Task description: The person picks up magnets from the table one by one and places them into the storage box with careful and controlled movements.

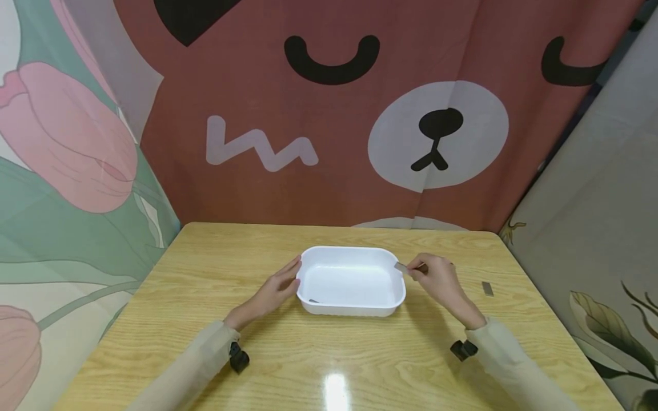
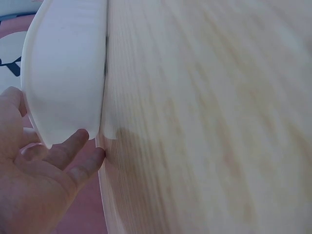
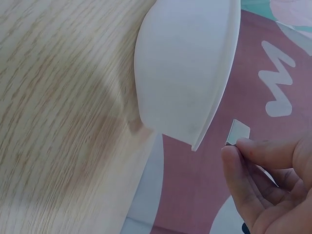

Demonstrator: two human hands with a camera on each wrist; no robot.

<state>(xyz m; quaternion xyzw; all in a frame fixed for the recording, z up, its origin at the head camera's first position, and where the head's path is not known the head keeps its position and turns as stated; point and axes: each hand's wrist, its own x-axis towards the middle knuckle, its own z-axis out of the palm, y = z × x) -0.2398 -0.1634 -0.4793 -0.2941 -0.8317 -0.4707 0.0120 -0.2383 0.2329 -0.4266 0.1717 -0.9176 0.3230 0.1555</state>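
Observation:
A white rectangular plastic tray [image 1: 352,311] with a raised rim stands on the wooden table. Against its left end rests my left hand [image 1: 276,289], fingers relaxed and touching the outer wall, as the left wrist view [image 2: 63,165] also shows. My right hand [image 1: 437,278] pinches a small flat grey metal piece [image 3: 239,131] between thumb and forefinger, above the tray's right rim. Inside the tray, in the near left corner, lies a small grey piece [image 1: 313,301], partly hidden by the near wall.
Another flat grey metal piece [image 1: 488,289] lies on the table [image 1: 288,365] to the right of my right hand. Printed cloth [image 1: 329,188] hangs behind the table and along both sides. Each sleeve cuff has a black strap device [image 1: 239,358].

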